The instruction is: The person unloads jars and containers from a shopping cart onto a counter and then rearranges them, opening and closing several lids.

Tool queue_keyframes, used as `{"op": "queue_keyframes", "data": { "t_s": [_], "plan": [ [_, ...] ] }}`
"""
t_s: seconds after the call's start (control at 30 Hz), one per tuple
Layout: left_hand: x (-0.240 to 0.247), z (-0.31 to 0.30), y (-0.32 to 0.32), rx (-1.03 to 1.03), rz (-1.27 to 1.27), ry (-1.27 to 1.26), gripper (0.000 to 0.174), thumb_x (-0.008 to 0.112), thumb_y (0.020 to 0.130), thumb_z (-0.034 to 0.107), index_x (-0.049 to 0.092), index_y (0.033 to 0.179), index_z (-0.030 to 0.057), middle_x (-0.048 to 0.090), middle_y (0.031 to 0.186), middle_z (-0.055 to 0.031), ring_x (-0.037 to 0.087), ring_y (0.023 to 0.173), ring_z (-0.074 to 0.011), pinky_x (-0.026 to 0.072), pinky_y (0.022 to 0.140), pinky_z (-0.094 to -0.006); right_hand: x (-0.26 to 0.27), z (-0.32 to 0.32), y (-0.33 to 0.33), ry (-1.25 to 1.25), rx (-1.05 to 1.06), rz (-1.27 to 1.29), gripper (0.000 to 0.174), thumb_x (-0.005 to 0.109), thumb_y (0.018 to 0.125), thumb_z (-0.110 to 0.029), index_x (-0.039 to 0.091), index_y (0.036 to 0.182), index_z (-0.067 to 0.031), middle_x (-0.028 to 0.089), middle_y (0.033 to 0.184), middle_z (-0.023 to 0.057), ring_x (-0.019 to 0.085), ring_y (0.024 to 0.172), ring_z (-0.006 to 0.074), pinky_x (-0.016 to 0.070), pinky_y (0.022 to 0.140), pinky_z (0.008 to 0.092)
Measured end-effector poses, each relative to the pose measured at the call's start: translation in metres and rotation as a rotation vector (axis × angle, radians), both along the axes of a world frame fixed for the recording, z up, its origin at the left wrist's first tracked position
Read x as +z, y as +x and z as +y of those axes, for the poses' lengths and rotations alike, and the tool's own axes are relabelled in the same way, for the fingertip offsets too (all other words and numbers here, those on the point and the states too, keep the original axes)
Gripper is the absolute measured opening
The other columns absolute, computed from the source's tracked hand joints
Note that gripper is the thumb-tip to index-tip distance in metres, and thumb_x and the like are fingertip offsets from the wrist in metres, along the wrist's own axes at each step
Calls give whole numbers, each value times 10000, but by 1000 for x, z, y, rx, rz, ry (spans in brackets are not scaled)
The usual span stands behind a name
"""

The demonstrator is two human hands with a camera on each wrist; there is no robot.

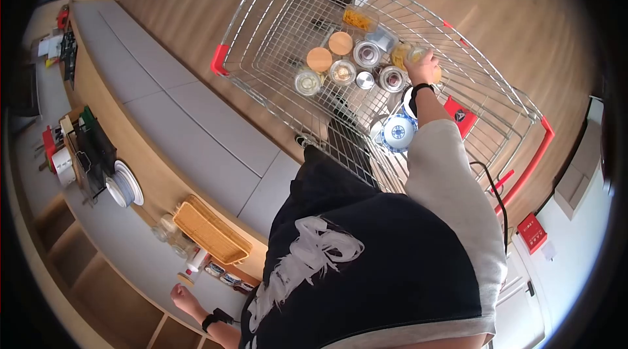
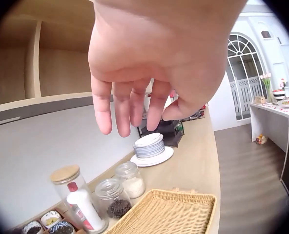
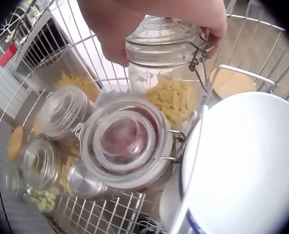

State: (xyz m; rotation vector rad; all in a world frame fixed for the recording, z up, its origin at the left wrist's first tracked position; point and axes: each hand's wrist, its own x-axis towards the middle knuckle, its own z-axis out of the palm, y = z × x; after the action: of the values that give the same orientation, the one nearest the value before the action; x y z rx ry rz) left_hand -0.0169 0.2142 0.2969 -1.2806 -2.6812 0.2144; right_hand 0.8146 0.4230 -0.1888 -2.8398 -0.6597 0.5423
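Note:
My right hand (image 1: 424, 69) reaches into the wire shopping cart (image 1: 261, 28). In the right wrist view its fingers grip a clip-top glass jar (image 3: 171, 95) around the lid, with yellow pasta tubes in the lower part. Right beside it stands another clip-top jar (image 3: 122, 136) with dark reddish contents, and a white bowl (image 3: 252, 156) is close on the other side. My left hand (image 2: 149, 73) hangs with relaxed fingers over the counter, holding nothing. Below it are a wicker basket (image 2: 169, 214), a jar of dark beans (image 2: 116, 200) and a jar of white grains (image 2: 131, 180).
The cart also holds wooden-lidded jars (image 1: 319, 59), a blue-patterned bowl (image 1: 399, 132) and a red box (image 1: 460, 115). Along the counter stand stacked plates (image 2: 149, 146), a tall wooden-lidded jar (image 2: 66, 175) and a tray of small bowls (image 2: 49, 220). Open shelving (image 2: 61, 48) rises above the counter.

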Motion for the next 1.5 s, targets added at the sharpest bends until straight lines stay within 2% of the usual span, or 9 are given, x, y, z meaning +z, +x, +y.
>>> {"op": "queue_keyframes", "data": {
  "t_s": [0.37, 0.47, 0.57, 0.7, 0.8, 0.9, 1.07, 1.27, 1.5],
  "plan": [
    [-43, 32, -39, -77, -159, 91, 316, 594, 912, 112, 626, 1188, -39, 673, 1041, -184, 666, 857, -289, 549, 758, -374, 68, -32, 1, 319, 272, -296, 1063, 849, 611, -364, 322, 1492, -93, 508, 1203, 200, 504, 1136, 382, 434, 946, 512],
    [-48, 61, 24, 34, -222, 140, 355, 592, 911, 111, 592, 1232, -41, 672, 1033, -170, 660, 859, -262, 545, 771, -376, 129, -35, -12, 423, 340, -340, 1066, 868, 589, -325, 338, 1486, -96, 522, 1164, 201, 506, 1127, 386, 439, 937, 508],
    [-82, 41, -30, -141, -271, 164, 394, 580, 908, 94, 559, 1280, -34, 676, 1075, -154, 656, 909, -256, 539, 801, -368, 196, -39, -27, 540, 549, -457, 1011, 851, 612, -247, 353, 1479, -98, 533, 1266, 180, 510, 1110, 398, 424, 971, 489],
    [-72, 46, 46, 147, -573, 422, 394, 568, 899, 100, 581, 1275, -18, 669, 1145, -186, 658, 1024, -272, 561, 832, -370, 298, -31, -84, 644, 687, -448, 854, 859, 620, -153, 492, 1387, -80, 585, 1299, 145, 519, 1188, 351, 403, 1025, 466],
    [-101, 7, -8, -88, -299, 437, 270, 615, 913, 130, 667, 1154, 20, 693, 1080, -167, 676, 983, -278, 569, 777, -363, 357, -10, -124, 827, 879, -520, 787, 856, 654, -148, 516, 1356, -43, 599, 1273, 171, 547, 1166, 364, 419, 1018, 469],
    [-102, -30, -14, -22, -435, 698, 210, 614, 906, 105, 668, 1079, 0, 694, 1009, -155, 682, 915, -267, 562, 668, -333, 416, 3, -185, 978, 889, -358, 756, 838, 704, -133, 501, 1373, -34, 564, 1315, 182, 529, 1216, 332, 393, 1063, 467],
    [-109, -80, -16, 217, -293, 922, 179, 612, 886, 92, 674, 1020, -9, 677, 956, -179, 662, 881, -341, 531, 779, -392, 475, 44, -324, 1092, 1223, -198, 707, 794, 755, -45, 479, 1388, -39, 532, 1350, 147, 492, 1260, 273, 366, 1101, 425],
    [-150, -126, -30, 334, -148, 857, 171, 626, 860, 90, 675, 997, -1, 680, 948, -171, 655, 900, -359, 526, 793, -414, 442, 103, -506, 987, 1671, 282, 783, 837, 661, -88, 491, 1361, -37, 544, 1281, 140, 526, 1209, 268, 428, 1047, 398],
    [-180, -149, -34, 445, -235, 853, 230, 612, 863, 69, 644, 1086, 26, 665, 926, -159, 649, 893, -348, 525, 766, -442, 369, 105, -726, 848, 2090, 386, 794, 860, 625, -146, 502, 1327, -47, 559, 1210, 157, 566, 1094, 304, 477, 953, 395]
  ]
}}
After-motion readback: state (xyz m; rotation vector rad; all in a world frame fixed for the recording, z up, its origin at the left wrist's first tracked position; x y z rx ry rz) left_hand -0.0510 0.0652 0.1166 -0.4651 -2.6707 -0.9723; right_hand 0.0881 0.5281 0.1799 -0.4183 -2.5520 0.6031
